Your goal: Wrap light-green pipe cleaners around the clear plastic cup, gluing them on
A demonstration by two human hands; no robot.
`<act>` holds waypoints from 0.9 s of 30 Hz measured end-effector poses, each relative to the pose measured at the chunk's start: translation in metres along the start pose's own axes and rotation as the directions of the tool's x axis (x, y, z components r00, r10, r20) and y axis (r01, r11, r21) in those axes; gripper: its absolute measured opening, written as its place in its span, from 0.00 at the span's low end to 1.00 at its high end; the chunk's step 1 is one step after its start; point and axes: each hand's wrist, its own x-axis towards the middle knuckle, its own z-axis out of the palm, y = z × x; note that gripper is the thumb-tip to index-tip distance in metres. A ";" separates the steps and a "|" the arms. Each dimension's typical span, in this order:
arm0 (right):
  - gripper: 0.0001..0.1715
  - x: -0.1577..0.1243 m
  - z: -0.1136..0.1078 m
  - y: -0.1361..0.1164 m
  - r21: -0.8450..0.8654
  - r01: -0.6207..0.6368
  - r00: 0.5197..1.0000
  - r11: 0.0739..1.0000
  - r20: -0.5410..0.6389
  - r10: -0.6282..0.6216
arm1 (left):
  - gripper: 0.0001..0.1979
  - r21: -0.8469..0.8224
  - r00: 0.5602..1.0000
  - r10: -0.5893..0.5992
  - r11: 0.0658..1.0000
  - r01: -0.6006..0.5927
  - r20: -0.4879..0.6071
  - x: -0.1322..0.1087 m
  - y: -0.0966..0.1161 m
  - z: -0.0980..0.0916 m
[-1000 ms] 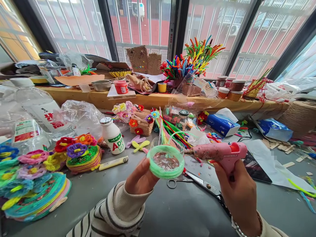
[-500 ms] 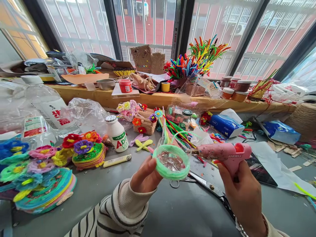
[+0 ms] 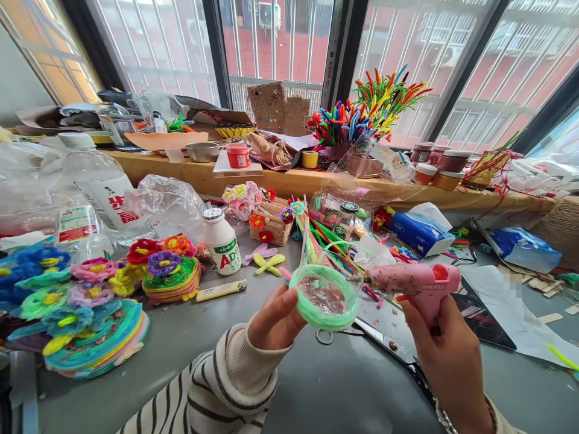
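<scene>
Lower centre of the frame: my left hand (image 3: pixel 274 316) pinches the left side of a clear plastic cup (image 3: pixel 322 294), thumb toward me; the cup lies tilted, its inside facing me, with a light green fuzzy band (image 3: pixel 323 318) around it. Lower right: my right hand (image 3: pixel 456 349) is wrapped around the handle of a pink glue gun (image 3: pixel 409 281), whose nozzle points left at the cup's right side; I cannot tell whether the two touch. Below the gun, scissors (image 3: pixel 392 345) lie on the grey table (image 3: pixel 325 386), partly hidden by my right hand. Left: fuzzy flowers (image 3: pixel 93 292) sit on layered, coloured discs (image 3: pixel 102 346). Left of centre: a lighter (image 3: pixel 221 290) lies just in front of a white bottle (image 3: pixel 222 247). Farther back, centre: a small basket (image 3: pixel 278 224); right, a blue tissue pack (image 3: pixel 418 232). Behind, upper right of centre: colourful pipe cleaners (image 3: pixel 346 126) stand on a ledge (image 3: pixel 289 182) before barred windows (image 3: pixel 280 54).
</scene>
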 end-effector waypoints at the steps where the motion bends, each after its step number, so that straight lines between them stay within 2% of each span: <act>1: 0.20 0.001 0.000 0.000 -0.010 -0.005 1.000 1.000 0.003 0.005 | 0.18 -0.009 1.000 0.005 1.000 -0.005 0.009 0.000 0.000 -0.001; 5: 0.23 0.004 0.002 0.002 -0.052 -0.057 0.998 0.997 0.006 0.058 | 0.17 -0.104 0.995 0.007 0.995 0.004 0.103 0.001 0.005 -0.002; 9: 0.24 0.008 0.001 0.004 -0.036 -0.150 0.989 0.988 0.010 0.150 | 0.23 -0.163 0.977 -0.016 0.985 0.051 0.213 0.005 0.010 -0.002; 14: 0.24 0.018 -0.004 0.009 -0.009 -0.233 0.972 0.972 -0.011 0.233 | 0.25 -0.178 0.974 0.012 0.984 0.030 0.228 0.007 0.013 -0.005; 18: 0.23 0.030 -0.011 0.019 -0.067 -0.276 0.961 0.959 -0.030 0.275 | 0.27 -0.173 0.967 0.005 0.984 0.040 0.254 0.007 0.016 -0.009; 21: 0.21 0.037 -0.014 0.030 -0.164 -0.255 0.963 0.953 0.049 0.266 | 0.27 -0.167 0.967 -0.016 0.984 0.060 0.255 0.006 0.020 -0.011; 23: 0.19 0.041 -0.014 0.038 -0.248 -0.223 0.951 0.943 0.157 0.266 | 0.27 -0.160 0.972 -0.023 0.985 0.062 0.236 0.006 0.023 -0.011; 27: 0.16 0.042 -0.011 0.049 -0.365 -0.131 0.867 0.922 0.408 0.285 | 0.29 -0.150 0.987 0.005 0.988 0.020 0.163 0.006 0.027 -0.013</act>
